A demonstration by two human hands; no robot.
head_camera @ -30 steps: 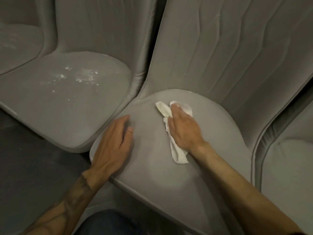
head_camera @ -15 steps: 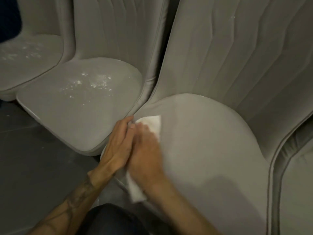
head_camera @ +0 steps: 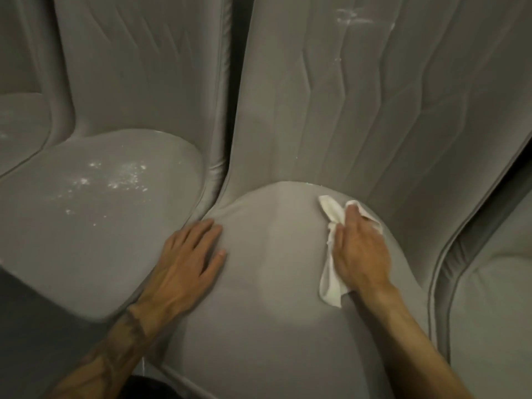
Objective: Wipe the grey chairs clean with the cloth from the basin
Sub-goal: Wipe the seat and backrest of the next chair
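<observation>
A grey upholstered chair (head_camera: 276, 298) fills the middle of the view, seat toward me, backrest rising behind. My right hand (head_camera: 359, 251) lies flat on a white cloth (head_camera: 331, 286) and presses it against the right rear part of that seat, near the backrest. The cloth sticks out above my fingers and hangs out below my palm. My left hand (head_camera: 190, 260) rests flat, fingers spread, on the seat's left edge and holds nothing. The basin is out of view.
A second grey chair (head_camera: 95, 226) stands at the left with white specks scattered on its seat. Another chair (head_camera: 495, 312) is partly visible at the right, and a fourth at the far left. White marks show high on the middle backrest (head_camera: 351, 20). Dark floor lies lower left.
My right hand swept the cloth from the seat's middle to its left edge beside my left hand, then across to the right rear of the seat. My left hand stayed on the left edge.
</observation>
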